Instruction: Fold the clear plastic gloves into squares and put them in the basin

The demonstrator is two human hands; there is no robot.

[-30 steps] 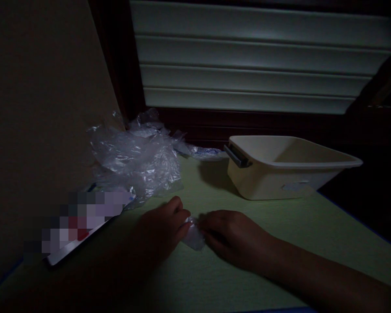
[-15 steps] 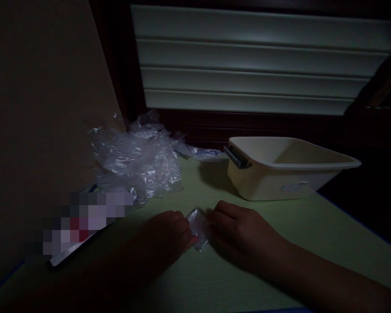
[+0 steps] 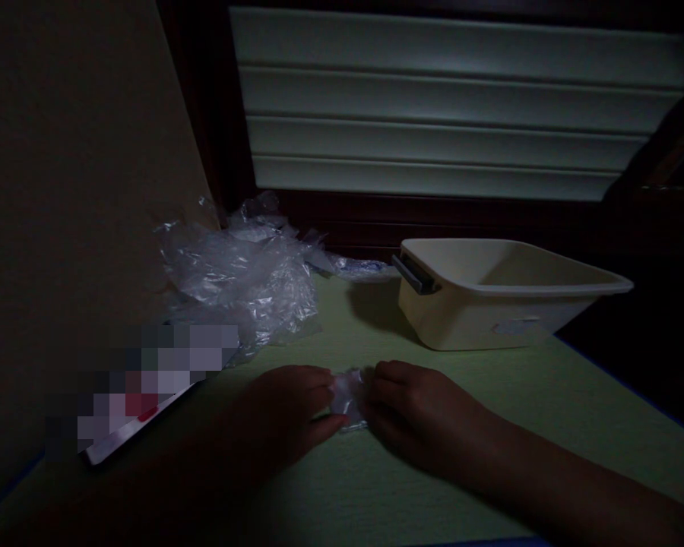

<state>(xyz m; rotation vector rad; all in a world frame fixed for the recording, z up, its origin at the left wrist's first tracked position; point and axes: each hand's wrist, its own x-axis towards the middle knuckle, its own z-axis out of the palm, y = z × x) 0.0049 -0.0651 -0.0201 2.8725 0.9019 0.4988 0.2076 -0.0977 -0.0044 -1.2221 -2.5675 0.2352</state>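
A small piece of clear plastic, folded like a little bag (image 3: 349,399), lies low over the green tabletop between my two hands. My left hand (image 3: 296,406) has its fingers closed on the plastic's left edge, thumb below and fingertips above. On the opposite edge, my right hand (image 3: 407,403) is curled with its fingertips at the plastic; part of that edge is hidden under the fingers. The light is dim, so the plastic's details are hard to make out.
A heap of crumpled clear plastic bags (image 3: 251,273) is piled at the back left. A cream plastic bin (image 3: 473,319) with a grey handle stands at the back right. A blurred-out flat item (image 3: 119,444) lies at the left on the green table (image 3: 433,494).
The plastic has turned a little and looks flatter, its lower edge now more level. My left thumb has straightened along it, and my right hand has dropped slightly.
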